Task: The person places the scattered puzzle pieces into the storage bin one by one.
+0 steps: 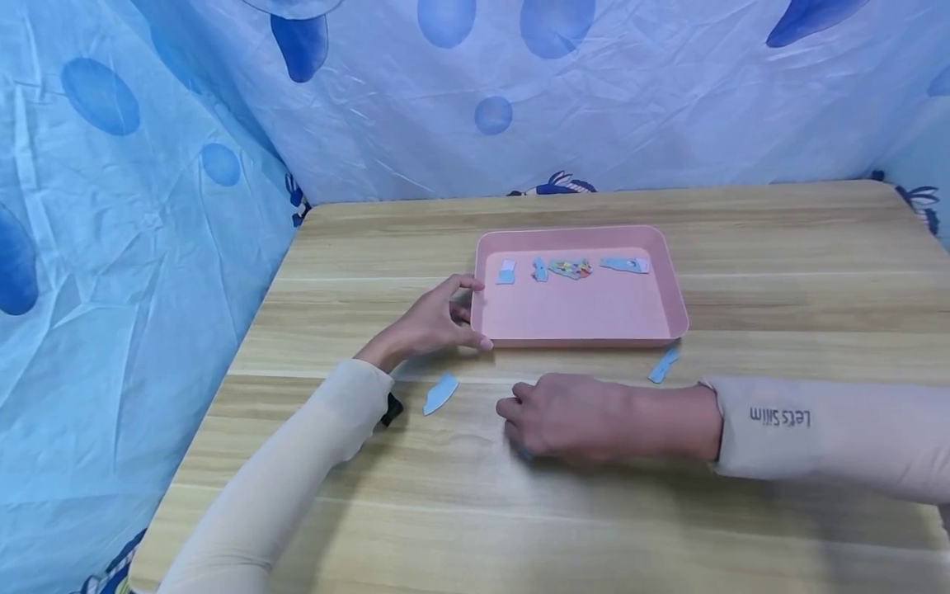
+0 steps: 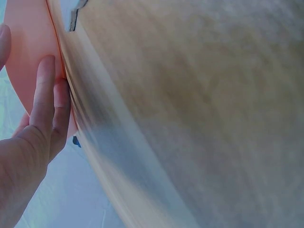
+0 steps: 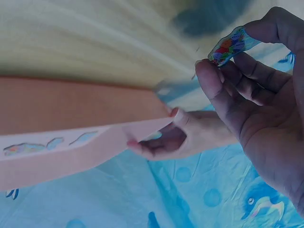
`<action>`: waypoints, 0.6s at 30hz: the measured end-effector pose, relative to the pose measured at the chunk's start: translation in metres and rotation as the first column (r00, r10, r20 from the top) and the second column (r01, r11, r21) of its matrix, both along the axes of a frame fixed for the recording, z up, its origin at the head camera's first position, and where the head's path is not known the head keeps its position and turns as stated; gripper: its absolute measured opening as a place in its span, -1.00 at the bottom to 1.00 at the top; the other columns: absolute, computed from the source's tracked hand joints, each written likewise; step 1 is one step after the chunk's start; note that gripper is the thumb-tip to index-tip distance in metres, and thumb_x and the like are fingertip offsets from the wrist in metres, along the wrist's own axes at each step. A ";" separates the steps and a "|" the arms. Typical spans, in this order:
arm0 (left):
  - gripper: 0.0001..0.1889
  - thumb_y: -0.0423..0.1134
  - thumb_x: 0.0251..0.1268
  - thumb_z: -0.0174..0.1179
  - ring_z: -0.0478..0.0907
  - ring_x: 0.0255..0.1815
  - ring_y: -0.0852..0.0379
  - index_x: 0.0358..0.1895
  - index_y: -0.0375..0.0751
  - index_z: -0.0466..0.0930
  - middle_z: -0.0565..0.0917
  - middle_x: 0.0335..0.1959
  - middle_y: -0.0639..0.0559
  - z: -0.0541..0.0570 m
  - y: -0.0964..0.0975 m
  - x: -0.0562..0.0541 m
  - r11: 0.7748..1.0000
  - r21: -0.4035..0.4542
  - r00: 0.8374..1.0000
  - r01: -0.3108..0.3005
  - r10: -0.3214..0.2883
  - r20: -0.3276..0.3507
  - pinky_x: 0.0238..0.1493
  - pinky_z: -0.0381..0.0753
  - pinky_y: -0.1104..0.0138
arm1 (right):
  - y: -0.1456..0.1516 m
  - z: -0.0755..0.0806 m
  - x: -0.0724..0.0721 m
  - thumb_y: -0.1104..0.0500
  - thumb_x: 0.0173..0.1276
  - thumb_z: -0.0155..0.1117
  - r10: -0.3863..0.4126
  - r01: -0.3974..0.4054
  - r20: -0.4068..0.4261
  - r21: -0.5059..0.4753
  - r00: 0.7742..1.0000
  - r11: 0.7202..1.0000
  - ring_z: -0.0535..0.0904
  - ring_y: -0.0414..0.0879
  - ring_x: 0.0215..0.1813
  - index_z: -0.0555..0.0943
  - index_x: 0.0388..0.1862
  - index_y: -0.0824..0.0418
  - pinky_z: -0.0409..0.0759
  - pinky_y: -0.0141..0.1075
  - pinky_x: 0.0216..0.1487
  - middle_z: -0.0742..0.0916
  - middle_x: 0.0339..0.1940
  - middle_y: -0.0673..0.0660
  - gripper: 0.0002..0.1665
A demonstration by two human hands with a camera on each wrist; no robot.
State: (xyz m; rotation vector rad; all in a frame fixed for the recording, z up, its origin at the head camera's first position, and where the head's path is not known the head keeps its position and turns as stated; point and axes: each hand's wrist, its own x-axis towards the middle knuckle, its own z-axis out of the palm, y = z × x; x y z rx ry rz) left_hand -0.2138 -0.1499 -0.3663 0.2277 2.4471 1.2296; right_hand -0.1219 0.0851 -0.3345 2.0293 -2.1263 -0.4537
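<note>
My left hand (image 1: pixel 438 322) rests at the left end of a shallow pink tray (image 1: pixel 579 332). Its thumb tip touches the near left corner and its index fingertip the rim; in the left wrist view, fairly straight fingers lie along the outer wall. My right hand (image 1: pixel 564 417) is low over the table in front of the tray. Between its thumb and index finger it pinches a small irregular puzzle piece (image 3: pixel 232 46) with a multicoloured pattern and light blue end. In the head view that piece is mostly hidden under the hand.
Inside the tray lie a blue-and-white piece (image 1: pixel 506 272), a small blue piece (image 1: pixel 540 270), a multicoloured piece (image 1: pixel 570 269) and a long blue piece (image 1: pixel 625 265). On the wooden table (image 1: pixel 334 520) are two loose light blue pieces, one left (image 1: pixel 441 393) and one right (image 1: pixel 664 365).
</note>
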 end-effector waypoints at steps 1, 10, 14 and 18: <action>-0.07 -0.05 -0.28 0.62 0.57 -0.05 0.11 0.29 0.14 0.28 0.62 -0.08 0.00 0.000 0.000 0.000 1.000 0.000 1.000 0.000 0.000 -0.001 -0.08 0.47 0.18 | 0.000 0.001 -0.002 0.16 0.08 0.34 -0.008 0.008 0.011 0.000 1.000 1.000 0.42 -0.11 -0.46 0.58 -0.35 0.11 0.35 -0.35 -0.55 0.50 -0.40 0.00 -0.85; -0.08 -0.12 -0.24 0.61 0.61 -0.09 0.10 0.30 0.08 0.27 0.66 -0.12 -0.02 0.002 -0.001 0.001 0.999 0.045 1.000 0.006 -0.007 0.007 -0.15 0.50 0.20 | 0.000 0.027 -0.028 0.17 0.14 0.34 -0.138 0.137 0.114 0.015 0.984 0.990 0.44 -0.08 -0.37 0.56 -0.28 0.18 0.46 -0.32 -0.44 0.54 -0.26 0.04 -0.81; -0.06 -0.13 -0.22 0.60 0.62 -0.10 0.07 0.32 0.05 0.24 0.67 -0.14 -0.06 0.001 -0.003 0.002 0.997 0.066 0.999 0.027 -0.028 0.021 -0.14 0.50 0.21 | 0.000 0.039 -0.041 0.17 0.15 0.33 -0.214 0.215 0.154 0.010 0.965 0.977 0.42 -0.09 -0.36 0.54 -0.17 0.19 0.47 -0.32 -0.45 0.54 -0.22 0.04 -0.72; -0.05 -0.13 -0.22 0.60 0.62 -0.09 0.08 0.33 0.06 0.23 0.66 -0.11 -0.06 0.001 -0.004 0.002 0.997 0.062 0.999 0.037 -0.039 0.016 -0.08 0.48 0.20 | 0.003 0.047 -0.056 0.12 0.14 0.37 -0.261 0.268 0.164 -0.024 0.951 0.963 0.43 -0.08 -0.37 0.56 -0.17 0.19 0.49 -0.31 -0.41 0.52 -0.31 0.03 -0.70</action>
